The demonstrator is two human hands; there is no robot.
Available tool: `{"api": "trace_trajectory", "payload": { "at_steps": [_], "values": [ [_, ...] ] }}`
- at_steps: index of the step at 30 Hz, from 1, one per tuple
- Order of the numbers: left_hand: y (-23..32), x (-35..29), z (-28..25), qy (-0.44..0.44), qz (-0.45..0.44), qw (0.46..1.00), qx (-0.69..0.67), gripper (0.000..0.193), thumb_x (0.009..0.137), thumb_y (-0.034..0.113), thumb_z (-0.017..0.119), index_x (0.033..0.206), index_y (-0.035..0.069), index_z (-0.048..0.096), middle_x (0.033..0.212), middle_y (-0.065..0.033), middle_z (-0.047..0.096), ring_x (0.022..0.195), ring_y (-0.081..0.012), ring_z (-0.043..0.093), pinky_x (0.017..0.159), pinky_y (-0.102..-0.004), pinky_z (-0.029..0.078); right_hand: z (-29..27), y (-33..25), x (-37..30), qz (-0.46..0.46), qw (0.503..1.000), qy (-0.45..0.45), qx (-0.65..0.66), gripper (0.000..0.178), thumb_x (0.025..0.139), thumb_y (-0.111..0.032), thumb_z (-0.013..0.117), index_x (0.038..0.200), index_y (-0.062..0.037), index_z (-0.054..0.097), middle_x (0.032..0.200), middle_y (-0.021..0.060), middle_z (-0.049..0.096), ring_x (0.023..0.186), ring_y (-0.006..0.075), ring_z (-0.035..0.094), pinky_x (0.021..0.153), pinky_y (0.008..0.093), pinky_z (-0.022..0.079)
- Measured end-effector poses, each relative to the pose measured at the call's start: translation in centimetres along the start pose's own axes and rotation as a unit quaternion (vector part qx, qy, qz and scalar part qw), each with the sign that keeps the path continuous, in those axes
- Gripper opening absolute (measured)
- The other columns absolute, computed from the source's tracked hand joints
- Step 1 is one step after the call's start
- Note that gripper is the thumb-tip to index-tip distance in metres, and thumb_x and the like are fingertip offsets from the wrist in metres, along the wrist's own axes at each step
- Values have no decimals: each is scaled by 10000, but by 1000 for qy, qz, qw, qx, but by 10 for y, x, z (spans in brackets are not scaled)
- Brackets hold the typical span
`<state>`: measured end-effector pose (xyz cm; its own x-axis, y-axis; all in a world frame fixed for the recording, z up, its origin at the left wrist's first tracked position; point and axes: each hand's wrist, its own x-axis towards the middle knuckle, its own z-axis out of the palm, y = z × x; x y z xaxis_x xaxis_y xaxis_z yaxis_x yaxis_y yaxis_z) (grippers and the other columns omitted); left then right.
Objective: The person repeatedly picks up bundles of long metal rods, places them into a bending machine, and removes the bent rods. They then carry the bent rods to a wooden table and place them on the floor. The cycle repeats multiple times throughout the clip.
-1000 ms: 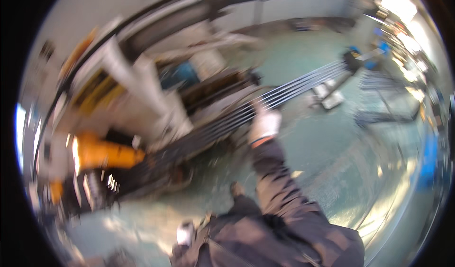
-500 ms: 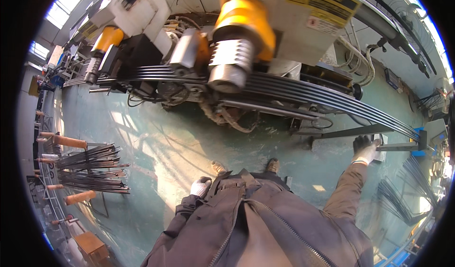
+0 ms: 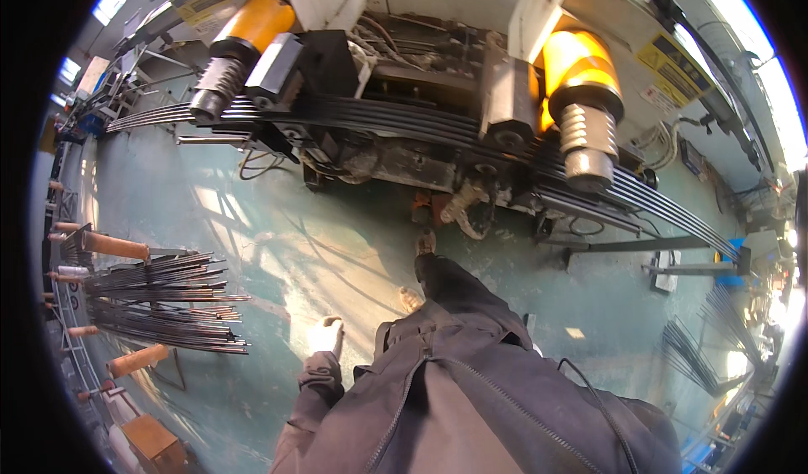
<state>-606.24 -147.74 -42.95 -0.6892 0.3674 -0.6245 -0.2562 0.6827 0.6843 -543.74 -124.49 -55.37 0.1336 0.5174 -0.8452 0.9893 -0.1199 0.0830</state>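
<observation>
My left hand (image 3: 326, 336), in a pale glove, hangs over the floor left of my jacket. Strong sunlight washes it out; its fingers look curled in, with nothing visible in them. My right hand is out of sight. Ahead, several long dark metal rods (image 3: 673, 211) run side by side across a machine, beneath two yellow-topped cylinders with ribbed metal ends, one on the left (image 3: 227, 60) and one on the right (image 3: 589, 108). Neither hand touches the rods.
Bundled rods (image 3: 181, 293) rest on a rack with orange-brown rollers (image 3: 114, 245) at left. A brown box (image 3: 154, 443) sits lower left. More thin rods (image 3: 694, 358) lie at right, below a metal support arm (image 3: 690, 270). One leg (image 3: 459, 293) steps toward the machine.
My right hand has left the support arm's end at right and gone out of view. My body has shifted right along the machine, one foot now forward. My left hand has swung outward.
</observation>
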Motion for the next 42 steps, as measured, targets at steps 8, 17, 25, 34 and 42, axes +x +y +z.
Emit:
{"api": "trace_trajectory", "payload": {
  "at_steps": [8, 17, 25, 34, 42],
  "values": [
    [-26, 14, 16, 30, 112, 954, 276, 369, 1024, 420, 736, 1075, 71, 844, 865, -129, 778, 741, -256, 748, 712, -397, 613, -191, -215, -49, -88, 985, 93, 117, 638, 1054, -610, 644, 1068, -11, 864, 1105, 288, 820, 1130, 462, 778, 976, 517, 600],
    [123, 82, -50, -47, 137, 961, 236, 285, 1048, 313, 741, 1090, 38, 807, 884, -108, 765, 740, -217, 736, 706, -370, 604, -212, -315, -26, -188, 980, 35, 51, 578, 1089, -579, 619, 1159, -56, 854, 1231, 266, 802, 1245, 454, 737, 1019, 518, 599],
    [217, 144, -49, -83, 43, 995, 31, 302, 1081, 211, 742, 1289, -7, 762, 1060, -99, 796, 860, -165, 738, 792, -313, 603, -190, -337, -61, -193, 970, 62, 133, 421, 1061, -474, 673, 1184, -127, 875, 1157, 232, 819, 1134, 456, 767, 981, 524, 615],
    [175, 202, -67, -280, 271, 831, 397, 358, 1088, 311, 707, 1328, 54, 778, 1160, -151, 822, 1073, -255, 777, 892, -386, 610, -327, -461, -345, -375, 723, -8, 580, 207, 1019, -63, 796, 1201, 36, 807, 1115, 167, 845, 1026, 273, 819, 907, 355, 633],
    [148, 250, -163, -267, 316, 730, 545, 369, 1013, 368, 666, 1156, 81, 848, 1090, -208, 831, 1093, -432, 779, 972, -477, 612, -358, -480, -598, -695, 501, -112, 503, 205, 982, 7, 833, 1180, 52, 805, 1113, 133, 830, 987, 186, 785, 882, 321, 633]
  ]
}}
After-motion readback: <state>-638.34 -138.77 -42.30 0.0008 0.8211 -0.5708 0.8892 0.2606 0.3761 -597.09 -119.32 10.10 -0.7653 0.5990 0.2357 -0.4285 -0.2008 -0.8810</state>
